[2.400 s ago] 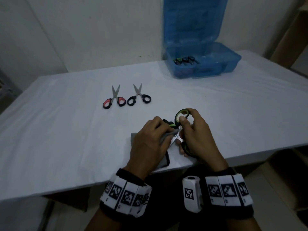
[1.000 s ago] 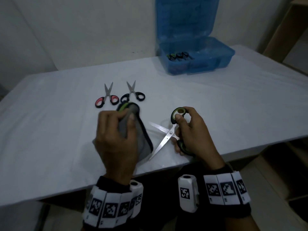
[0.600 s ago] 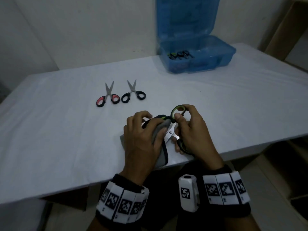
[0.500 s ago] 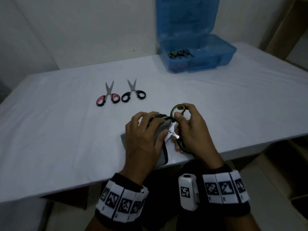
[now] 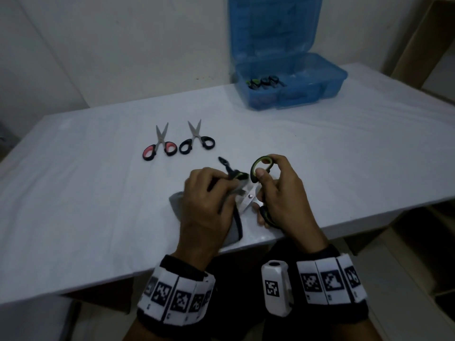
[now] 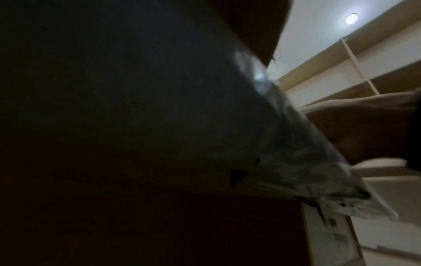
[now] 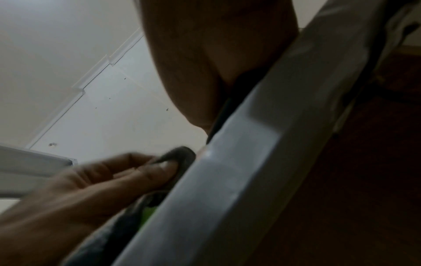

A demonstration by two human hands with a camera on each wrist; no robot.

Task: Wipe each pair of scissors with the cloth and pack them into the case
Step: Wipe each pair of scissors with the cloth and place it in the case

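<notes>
At the near table edge [image 5: 344, 188]: green-handled scissors [image 5: 248, 196], one pair, blades spread. Right hand [image 5: 283, 198] has thumb and forefinger pinched on the upper finger loop, with the lower loop held against the remaining curled fingers. Left hand [image 5: 209, 205] has its fingers curled round a grey cloth [image 5: 177, 203], which is pressed over the blades near the pivot screw; the blade tips are hidden under hand and cloth.

Handling, by judgement: steel blades, stiff and light; edges sharp, so hold by the plastic loops only and wipe from spine towards tip, never across the edge. Polished metal is likely slippery. The open blades pivot freely; close them before carrying. The cloth is soft and limp, part of it trailing over the table edge, and bunches readily in the fist.

Mid-table, well apart from the hands: red-handled scissors [image 5: 160, 146] and, just beside them, black-handled scissors [image 5: 197, 141], both lying flat, tips pointing away. Apparently awaiting their wipe.

Far right corner: blue plastic case [image 5: 327, 77], lid standing open against the wall. Packed scissors [image 5: 264, 82] show as dark handle loops in its left compartment; their count is unclear.

Wrist views: blurred, and add only that the left fingers clasp the cloth.
</notes>
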